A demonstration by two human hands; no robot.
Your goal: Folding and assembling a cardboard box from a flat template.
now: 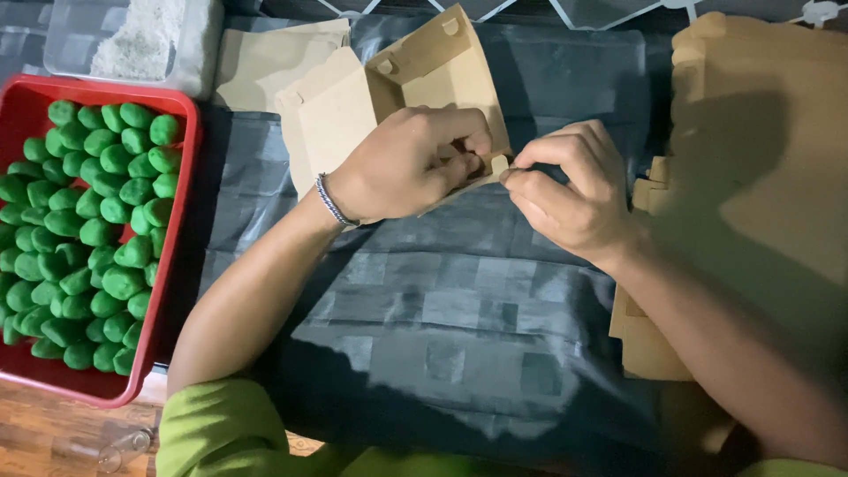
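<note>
Cardboard box [397, 97], half folded, sits between both hands above the dark bench [459, 300]. Left hand [406, 163] clamps its wall; right hand [570, 190] pinches the tab [500, 164]. Best keep the wall braced, tab aligned squarely.

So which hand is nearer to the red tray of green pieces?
The left hand. It holds the cardboard box just right of the red tray, while the right hand pinches the box's tab farther right, near the stack of flat cardboard.
</note>
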